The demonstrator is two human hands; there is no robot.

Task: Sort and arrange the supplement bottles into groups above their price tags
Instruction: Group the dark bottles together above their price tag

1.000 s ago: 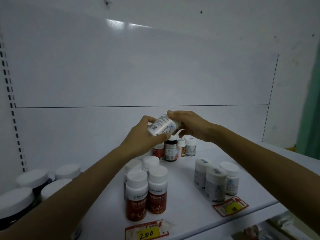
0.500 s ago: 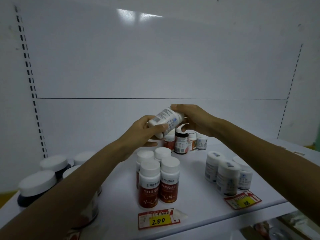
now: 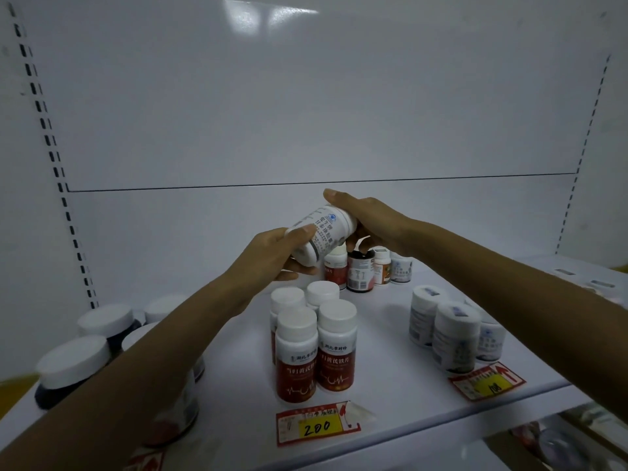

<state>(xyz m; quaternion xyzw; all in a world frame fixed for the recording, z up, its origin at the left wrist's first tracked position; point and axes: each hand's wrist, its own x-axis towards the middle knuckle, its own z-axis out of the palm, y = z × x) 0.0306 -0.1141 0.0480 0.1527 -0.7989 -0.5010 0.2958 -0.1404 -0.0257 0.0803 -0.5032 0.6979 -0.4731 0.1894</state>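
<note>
A white bottle (image 3: 321,232) with a blue emblem and dark lettering is held tilted in the air above the back of the shelf (image 3: 384,351), gripped at both ends; the left hand (image 3: 272,263) pinches the lower end between its thumb on top and its fingers underneath, and the right hand (image 3: 370,222) curls over the upper end. A second ago the barcode side faced the camera; the bottle has since been turned so its printed front shows, which suggests it is being read to settle which group it joins. Its pale label looks like those on the white bottles at right (image 3: 455,334), which stand just behind a red-and-yellow price tag (image 3: 487,384); that group is probably where it belongs. Directly below the hands stands a small cluster of mixed bottles (image 3: 360,273), apparently not yet sorted. Nearer the front, four red-labelled bottles (image 3: 312,351) with white caps stand packed together above a tag marked 200 (image 3: 317,424); at far left are dark jars with white lids (image 3: 73,365), partly hidden by the left forearm.
</note>
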